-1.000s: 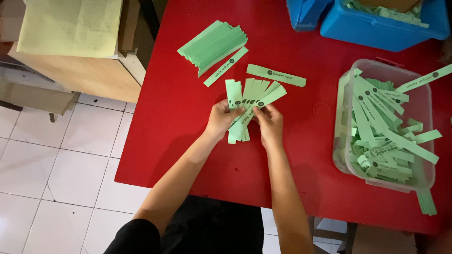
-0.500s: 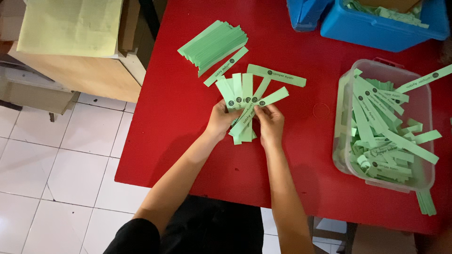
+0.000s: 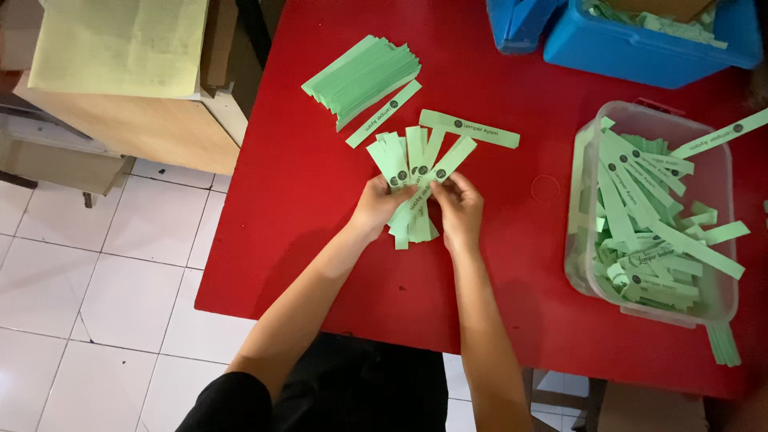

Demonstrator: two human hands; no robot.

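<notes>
Strips fan out toward twelve o'clock; we pinch their lower ends with left hand and right hand, squaring edges gently above the red surface.

The worktop is coloured plain red. Pale green, each marked with a small dark round spot and dark lettering, are the fanned paper strips. The same green is seen in the stacked strips. A clear tub and a blue bin are noted; white tiles cover the floor.
</notes>
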